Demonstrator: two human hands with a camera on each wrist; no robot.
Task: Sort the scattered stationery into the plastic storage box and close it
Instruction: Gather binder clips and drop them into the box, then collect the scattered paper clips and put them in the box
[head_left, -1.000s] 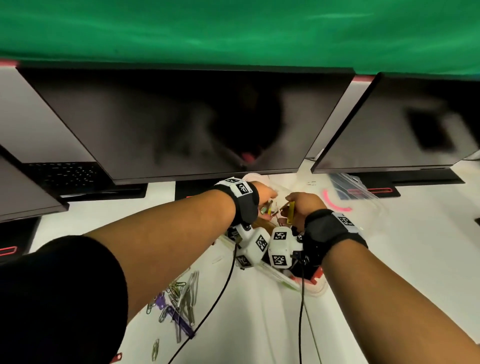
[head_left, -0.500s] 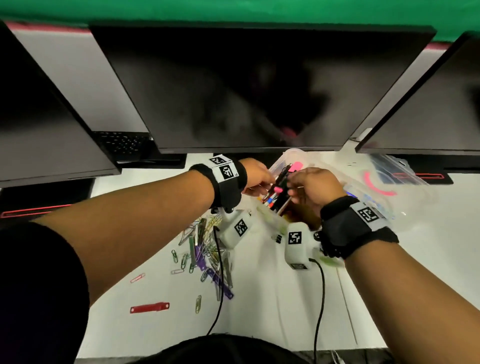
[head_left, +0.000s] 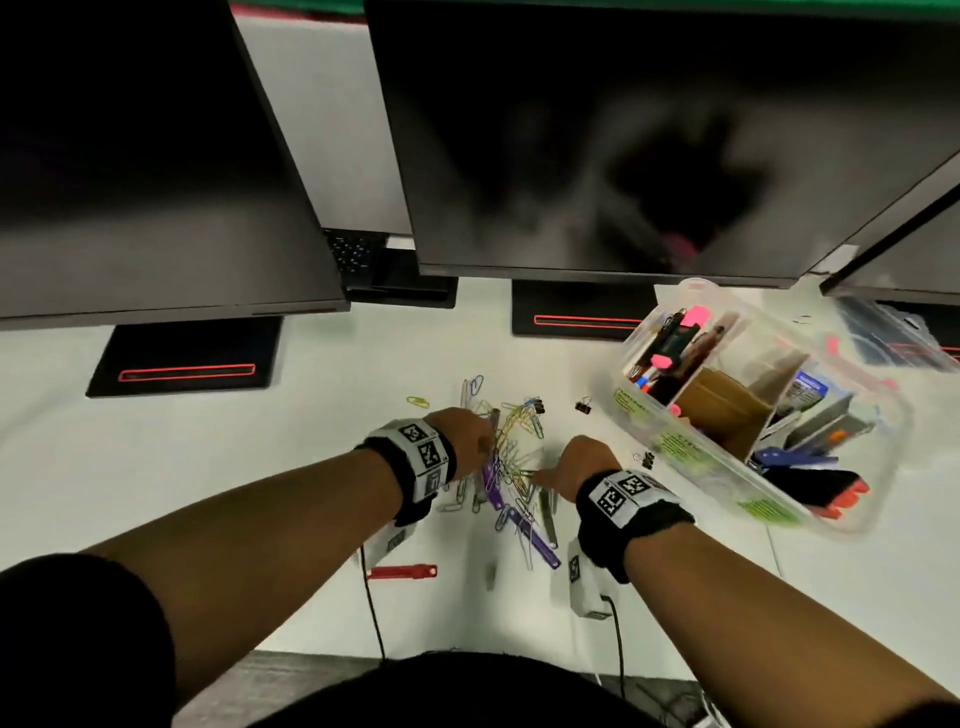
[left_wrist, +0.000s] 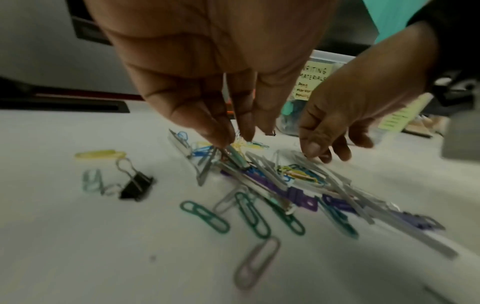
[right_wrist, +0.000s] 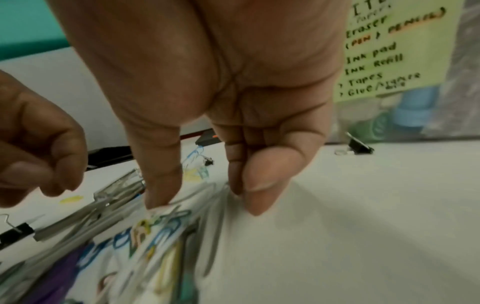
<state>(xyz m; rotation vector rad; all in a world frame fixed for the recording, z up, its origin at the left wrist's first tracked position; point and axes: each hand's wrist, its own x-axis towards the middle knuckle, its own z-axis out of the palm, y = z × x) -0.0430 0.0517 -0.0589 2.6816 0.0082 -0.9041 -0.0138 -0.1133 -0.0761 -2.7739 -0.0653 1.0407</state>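
Hands are working the paper-clip pile (head_left: 511, 467) left of the open plastic storage box (head_left: 675, 447): left hand (head_left: 462, 436) is pinching a clip, right hand (head_left: 582, 462) is pressing down with straight fingers. Tangled clips are likely to snag and scatter when lifted.

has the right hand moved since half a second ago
Yes. The right hand has left the storage box and come down to the left of it, onto the paper clip pile on the desk.
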